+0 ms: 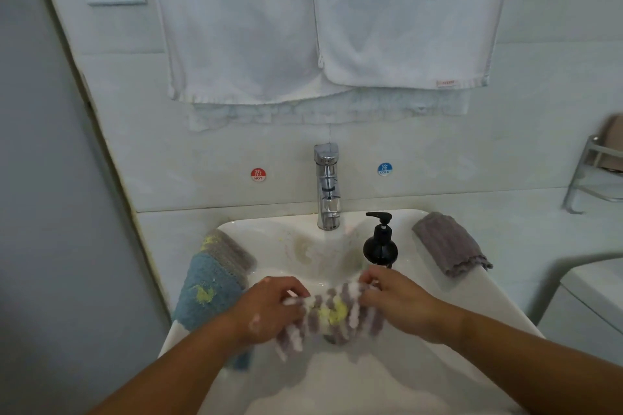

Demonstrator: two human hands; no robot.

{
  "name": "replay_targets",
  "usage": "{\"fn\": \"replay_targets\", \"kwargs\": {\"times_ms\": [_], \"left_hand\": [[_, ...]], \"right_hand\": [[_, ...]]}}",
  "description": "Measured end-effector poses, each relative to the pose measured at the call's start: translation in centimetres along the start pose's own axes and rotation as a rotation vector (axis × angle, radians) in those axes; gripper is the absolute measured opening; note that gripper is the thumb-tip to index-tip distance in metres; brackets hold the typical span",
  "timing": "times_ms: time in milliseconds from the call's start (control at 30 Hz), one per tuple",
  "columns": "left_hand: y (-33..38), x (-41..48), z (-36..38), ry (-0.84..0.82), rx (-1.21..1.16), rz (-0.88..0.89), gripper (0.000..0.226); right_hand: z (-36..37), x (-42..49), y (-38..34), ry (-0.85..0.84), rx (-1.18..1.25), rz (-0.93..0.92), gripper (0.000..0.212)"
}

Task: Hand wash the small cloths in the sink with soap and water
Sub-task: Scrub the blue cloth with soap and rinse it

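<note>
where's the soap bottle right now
Head view, right of centre: the black soap bottle stands at the back of the sink, just right of the faucet, with the grey cloth further right and the right hand in front.

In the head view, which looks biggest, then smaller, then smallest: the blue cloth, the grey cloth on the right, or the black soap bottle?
1. blue cloth, though it lies nearer the camera
2. grey cloth
3. black soap bottle
</note>
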State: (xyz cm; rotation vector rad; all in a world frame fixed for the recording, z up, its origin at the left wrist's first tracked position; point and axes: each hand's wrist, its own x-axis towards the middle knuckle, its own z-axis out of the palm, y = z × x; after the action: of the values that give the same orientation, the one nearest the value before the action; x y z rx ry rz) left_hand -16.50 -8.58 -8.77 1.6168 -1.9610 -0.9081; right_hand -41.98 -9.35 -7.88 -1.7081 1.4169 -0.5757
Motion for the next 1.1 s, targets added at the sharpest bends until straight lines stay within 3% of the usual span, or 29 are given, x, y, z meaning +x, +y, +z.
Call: {"fn": "replay_targets", "kwargs": {"times_ms": [167, 300, 433, 533, 633, 733, 800, 933, 1000, 1100], "left_hand": [[3.3, 0.0, -0.1, 0.163, -0.331, 0.003, 0.011], [5.7, 0.6, 2.1, 0.448, -0.443, 0.044, 0.015], [6.6, 1.5, 3.5, 0.608, -0.463, 0.025, 0.016], [6.9, 1.3, 4.1, 0.569, -0.577, -0.045, 0.017], [7.3, 0.7, 4.6, 0.583, -0.513, -0.012, 0.016], [6.5, 1.3, 3.9, 0.660, -0.459, -0.078, 0.016], [6.2, 1.3, 3.9, 0.607, -0.542, -0.125, 0.016], [7.5, 0.0, 5.0, 0.504, -0.506, 0.008, 0.017], [7.8, 0.1, 4.5, 0.555, -0.454, 0.064, 0.015], [7.8, 1.7, 2.5, 0.667, -0.390, -0.010, 0.014]], "right_hand": [[0.8, 1.1, -3.5, 0.121, 0.402, -0.009, 0.005], [3.1, 1.7, -6.1, 0.271, 0.590, -0.054, 0.011], [5.4, 1.9, -6.6, 0.444, 0.390, -0.198, 0.010], [5.3, 2.4, -6.5, 0.458, 0.233, -0.257, 0.007], [5.2, 2.9, -5.7, 0.510, 0.156, -0.209, 0.015], [6.7, 1.5, -5.5, 0.424, 0.091, -0.245, 0.017], [6.9, 1.2, -5.7, 0.412, 0.110, -0.310, 0.014], [5.3, 3.5, -5.1, 0.450, 0.120, -0.194, 0.019], [5.6, 3.2, -4.5, 0.397, 0.033, -0.150, 0.027], [6.1, 1.1, -5.5, 0.341, 0.056, -0.246, 0.024]]}}
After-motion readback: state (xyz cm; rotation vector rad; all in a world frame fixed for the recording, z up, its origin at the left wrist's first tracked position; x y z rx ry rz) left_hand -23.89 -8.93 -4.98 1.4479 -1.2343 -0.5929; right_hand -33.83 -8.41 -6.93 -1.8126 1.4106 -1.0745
